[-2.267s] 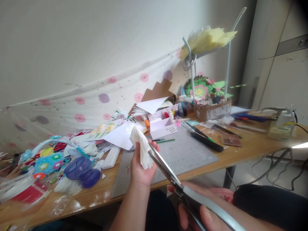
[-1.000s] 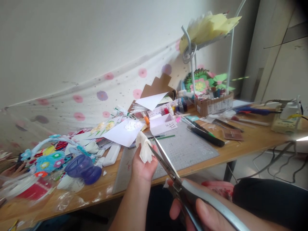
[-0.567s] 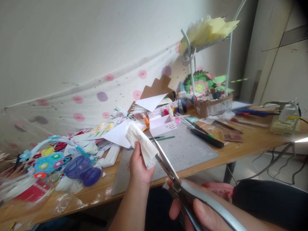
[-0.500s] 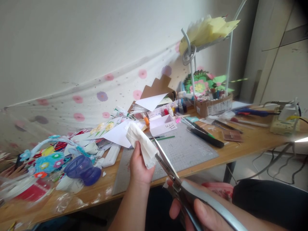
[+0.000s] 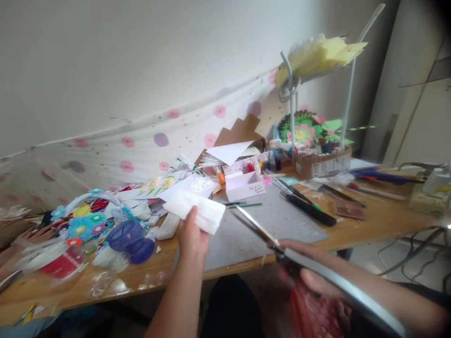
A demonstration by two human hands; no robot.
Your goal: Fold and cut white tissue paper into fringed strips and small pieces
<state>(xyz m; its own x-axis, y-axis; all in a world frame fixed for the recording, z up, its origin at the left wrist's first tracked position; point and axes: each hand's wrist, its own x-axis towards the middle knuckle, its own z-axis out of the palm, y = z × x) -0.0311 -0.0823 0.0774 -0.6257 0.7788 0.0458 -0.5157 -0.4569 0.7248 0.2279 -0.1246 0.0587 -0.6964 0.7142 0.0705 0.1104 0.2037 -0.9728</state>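
Note:
My left hand pinches a folded piece of white paper or tissue, thumb on top, over the near left part of the grey cutting mat. In my right hand is a large pair of metal scissors, somewhat blurred. Their blades point up and left and look nearly closed, apart from the white piece. A thin pale sliver hangs just below the blades, near the table edge. Behind the white piece lies a white sheet with small white bits on it.
A small white box stands on the mat near a black-handled tool. On the left are a purple vase-like container, a blue flower basket and a red-and-white tub. A cardboard box of bottles stands at the back right.
The scissors have come away from the white piece, moving right and down. My left hand has moved slightly left and turned the piece flatter. The camera view has shifted left.

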